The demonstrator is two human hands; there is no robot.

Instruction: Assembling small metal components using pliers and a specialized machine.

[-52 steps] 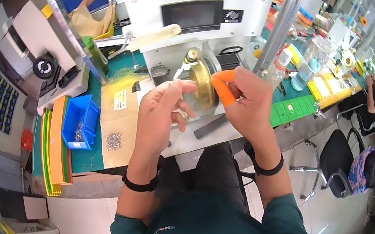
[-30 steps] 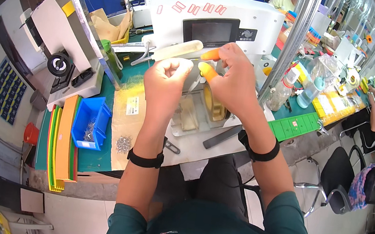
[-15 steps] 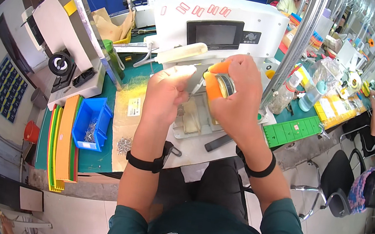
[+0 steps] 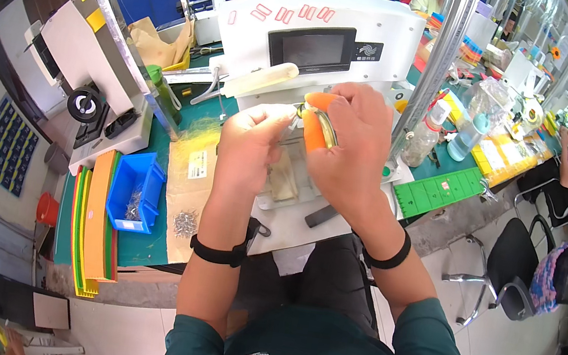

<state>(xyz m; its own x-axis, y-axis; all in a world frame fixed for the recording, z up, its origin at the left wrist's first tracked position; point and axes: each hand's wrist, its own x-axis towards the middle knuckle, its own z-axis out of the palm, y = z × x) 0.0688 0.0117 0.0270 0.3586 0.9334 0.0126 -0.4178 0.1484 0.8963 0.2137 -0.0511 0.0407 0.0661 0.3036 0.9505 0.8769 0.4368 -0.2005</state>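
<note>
My right hand [image 4: 358,133] is closed around a round, silver-rimmed piece [image 4: 330,131], mostly hidden by the fingers. Orange covers, apparently finger cots [image 4: 313,133], sit on its thumb and forefinger. My left hand [image 4: 251,139] has thumb and forefinger pinched together, close to the right fingertips. Whatever lies in that pinch is too small to make out. Both hands are raised in front of a white machine [image 4: 247,32] with a dark screen [image 4: 310,49]. Below them is a clear-walled tray area with a pale block [image 4: 283,183].
To the left stand a blue bin [image 4: 122,186] of small metal parts and stacked coloured trays [image 4: 96,215]. Brown paper [image 4: 183,192] bears a pile of metal pieces [image 4: 185,224] and fine yellow strands [image 4: 196,136]. A green tray [image 4: 439,193] and bottles [image 4: 422,139] are at right. A metal post [image 4: 437,61] rises nearby.
The right hand has turned slightly, so less of the round piece shows. The left fingertips have come nearer to the right ones. The view has shifted a little.
</note>
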